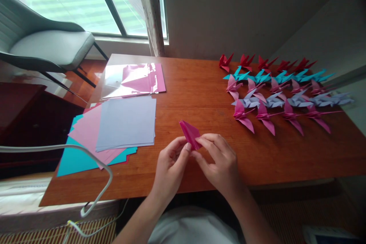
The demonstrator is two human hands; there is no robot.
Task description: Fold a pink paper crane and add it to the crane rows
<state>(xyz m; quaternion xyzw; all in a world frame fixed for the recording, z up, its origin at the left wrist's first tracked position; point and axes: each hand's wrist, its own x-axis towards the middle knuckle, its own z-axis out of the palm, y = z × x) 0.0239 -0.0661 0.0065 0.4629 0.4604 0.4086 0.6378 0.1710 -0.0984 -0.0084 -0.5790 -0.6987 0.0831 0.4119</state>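
Observation:
A folded piece of magenta origami paper (191, 133) is held up over the near middle of the table, its narrow end pointing away to the left. My left hand (173, 164) pinches its lower left edge between thumb and fingers. On the other side, my right hand (219, 160) grips the lower right part with thumb and fingertips. The fingers cover the paper's lower corner. To the right stand rows of folded paper cranes, among them magenta cranes (265, 117), lavender cranes (274, 100), pink cranes (276, 87), turquoise cranes (261, 76) and red cranes (264, 63).
Lavender sheets (127, 124) lie over pink sheets (85, 126) and turquoise sheets (76, 162) at the table's left. Behind them is a clear plastic packet (133, 80) with magenta paper. A white cable (107, 183) curves by the wooden table's (194, 99) left edge. A chair (51, 47) stands beyond.

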